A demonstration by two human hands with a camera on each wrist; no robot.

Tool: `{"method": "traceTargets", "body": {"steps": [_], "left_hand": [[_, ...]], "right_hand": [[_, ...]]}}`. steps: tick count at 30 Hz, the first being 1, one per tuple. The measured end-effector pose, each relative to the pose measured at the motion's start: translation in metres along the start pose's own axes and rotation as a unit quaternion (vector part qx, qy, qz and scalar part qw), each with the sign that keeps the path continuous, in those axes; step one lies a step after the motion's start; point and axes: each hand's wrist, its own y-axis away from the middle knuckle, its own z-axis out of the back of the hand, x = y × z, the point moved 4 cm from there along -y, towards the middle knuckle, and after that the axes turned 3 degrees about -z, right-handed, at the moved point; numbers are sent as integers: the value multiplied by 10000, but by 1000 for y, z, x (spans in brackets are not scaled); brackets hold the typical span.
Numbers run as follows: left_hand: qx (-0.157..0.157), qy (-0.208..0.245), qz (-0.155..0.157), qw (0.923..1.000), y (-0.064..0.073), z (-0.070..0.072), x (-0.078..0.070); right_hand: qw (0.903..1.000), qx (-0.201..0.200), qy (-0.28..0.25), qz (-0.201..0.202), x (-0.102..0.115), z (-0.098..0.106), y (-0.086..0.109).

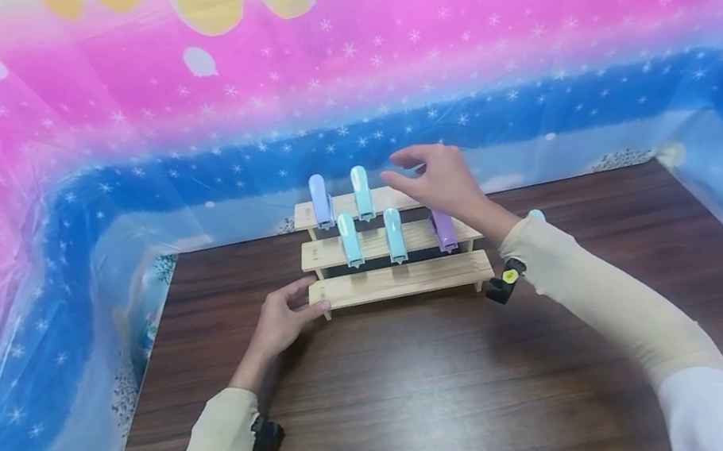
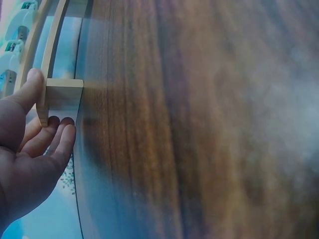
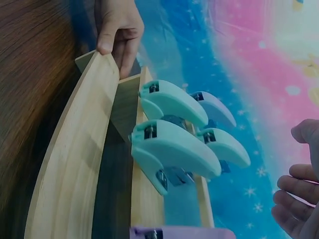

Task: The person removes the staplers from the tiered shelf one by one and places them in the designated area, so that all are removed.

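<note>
A three-step wooden display rack stands on the table, its lowest step bare. My left hand grips the left end of that step, thumb on top and fingers beneath in the left wrist view. On the top step stand a lavender hole punch and a mint one. The middle step bears two mint hole punches, one seen close up, and a purple one at the right, partly behind my right wrist. Above the rack's right side my right hand hovers, fingers loosely bent, holding nothing.
A dark wood-grain table lies under the rack. Past its back edge hangs a pink and blue patterned cloth. A small light-blue thing peeks out from behind my right sleeve. Black wrist cameras sit on both forearms.
</note>
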Motion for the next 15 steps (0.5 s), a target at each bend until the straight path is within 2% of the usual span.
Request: {"method": "traceTargets", "body": {"steps": [8,15], "left_hand": [[16,114,-92,9999,1,2,-1],[33,102,-117,9999,2,1,0]], "right_hand": [[9998,152,10,-142,2,-26,-11],[9985,234,9,-505,-1,-41,-11]]}}
